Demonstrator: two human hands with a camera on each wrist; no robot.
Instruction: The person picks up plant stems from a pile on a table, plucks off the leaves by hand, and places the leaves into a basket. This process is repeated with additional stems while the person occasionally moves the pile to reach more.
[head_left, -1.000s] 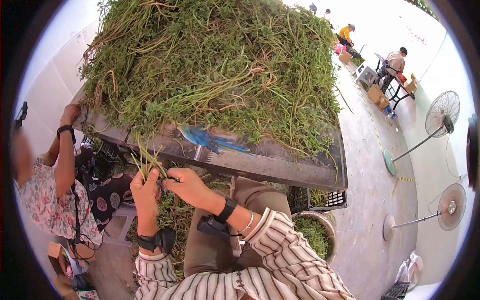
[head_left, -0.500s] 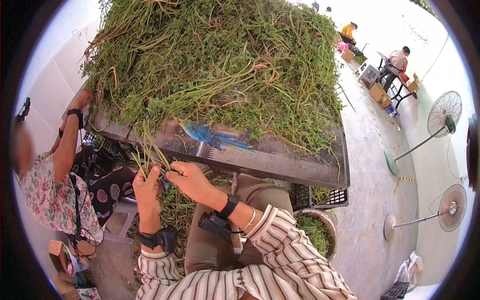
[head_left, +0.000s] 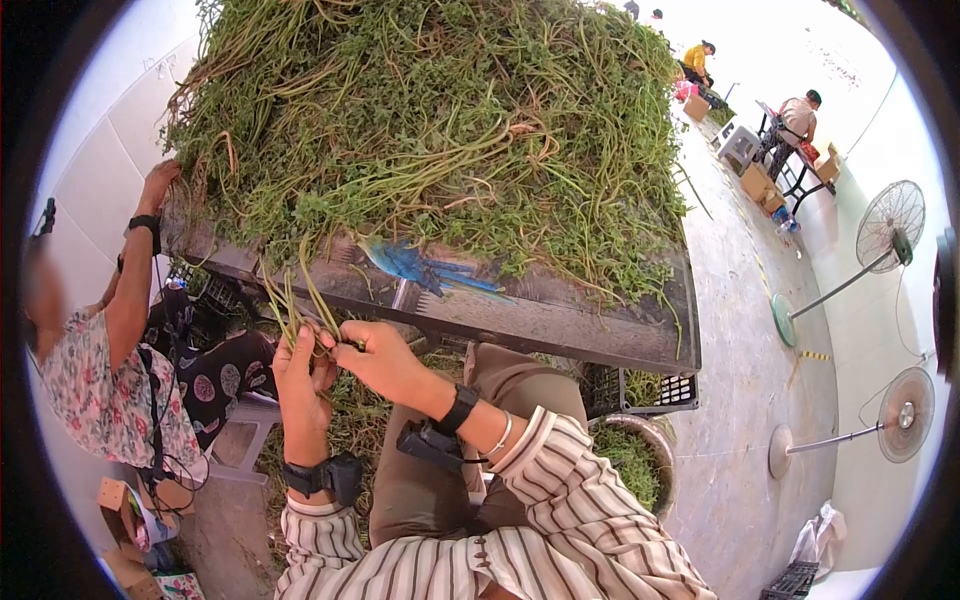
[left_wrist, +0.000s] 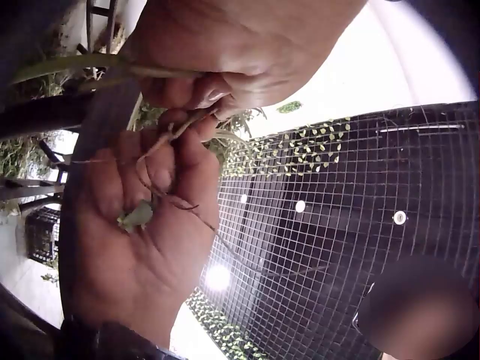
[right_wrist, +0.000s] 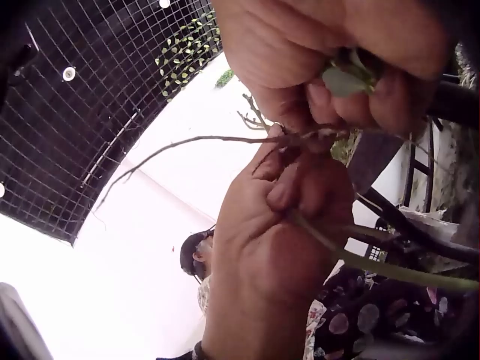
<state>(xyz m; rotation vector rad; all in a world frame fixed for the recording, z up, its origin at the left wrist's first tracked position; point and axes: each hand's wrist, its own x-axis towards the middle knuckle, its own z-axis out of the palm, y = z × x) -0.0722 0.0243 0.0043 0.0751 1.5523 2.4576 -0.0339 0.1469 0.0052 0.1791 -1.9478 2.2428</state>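
In the head view my left hand [head_left: 303, 385] grips several long green stems [head_left: 283, 300] in front of the table edge, thumb against them. Close against it, my right hand [head_left: 380, 360] pinches the lower ends of the stems. Seen from the left wrist, the left fingers curl in, with a small green leaf [left_wrist: 136, 216] at the palm and a thin brown root [left_wrist: 174, 201] hanging across it. A longer root [right_wrist: 191, 140] trails from between the hands in the right wrist view. Beyond them, a large heap of leafy green plants [head_left: 420, 130] covers the table.
A frayed blue thing [head_left: 415, 265] lies on the dark table [head_left: 560, 335] near its front edge. Another person [head_left: 120, 380] sits at left, one hand at the heap. Right of my knees stand a black crate [head_left: 660, 390] and a round tub of greens [head_left: 630, 465]. Two fans stand farther right.
My left hand has shifted slightly right, and the stems in it stand in a different lean. The right hand stays almost in place. The neighbour's hand has risen along the heap's left side.
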